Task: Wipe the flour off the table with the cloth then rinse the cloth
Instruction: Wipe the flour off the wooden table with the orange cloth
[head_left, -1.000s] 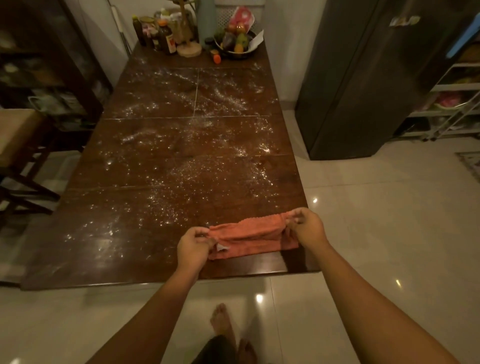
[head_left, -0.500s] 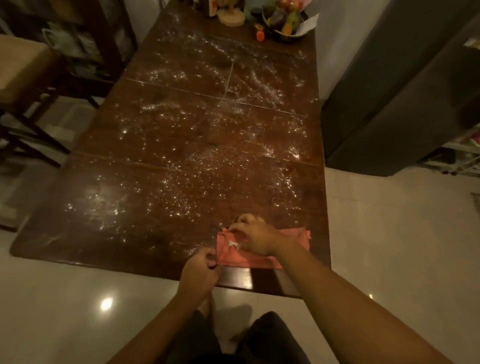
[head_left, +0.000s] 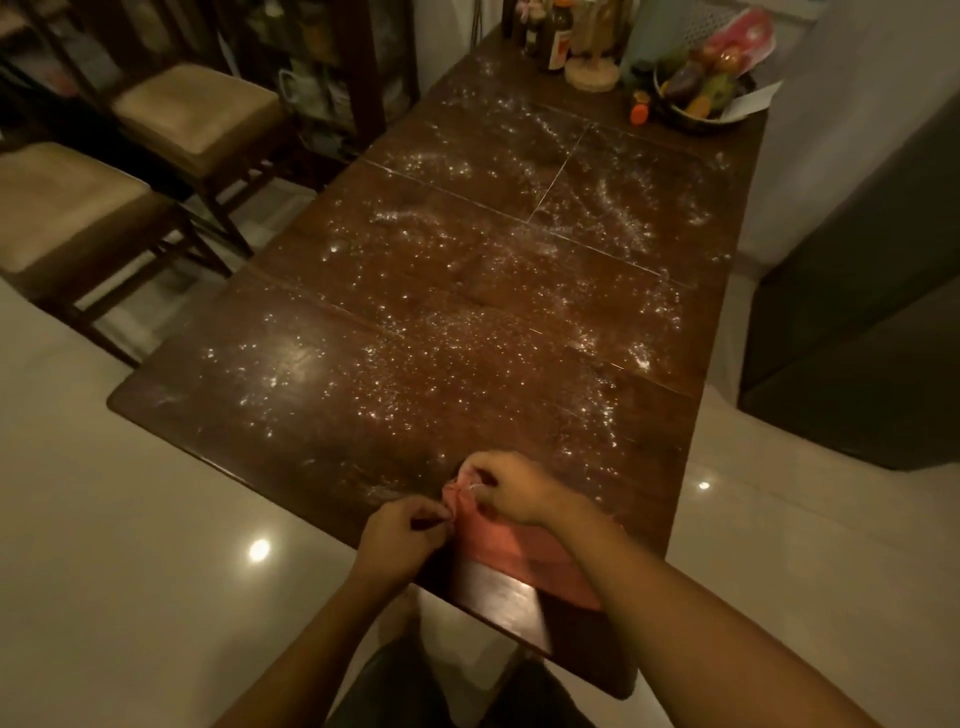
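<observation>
Since a second ago the cloth had come down from where it was stretched in the air between both hands, and it now lay flat on the worktop at the near edge. The view had also swung, so the worktop ran away to the upper right.

The cloth was orange-pink and sat close to the near right corner, partly hidden under my right forearm. Its far left corner was bunched up. My right hand had reached across to that corner, fingers curled, and pinched the gathered fabric where a small white tag showed. My left hand was just beside it on the near side, fingers curled in too, with the fingertips nipping the left edge of the cloth. The two hands were almost touching.

Flour was scattered in white specks and streaks over most of the dark wooden surface, from just beyond the cloth to the far end. At that far end stood a bowl of fruit and some bottles. Two cushioned chairs stood off to the left on the pale tiled floor, and a dark cabinet stood to the right.
</observation>
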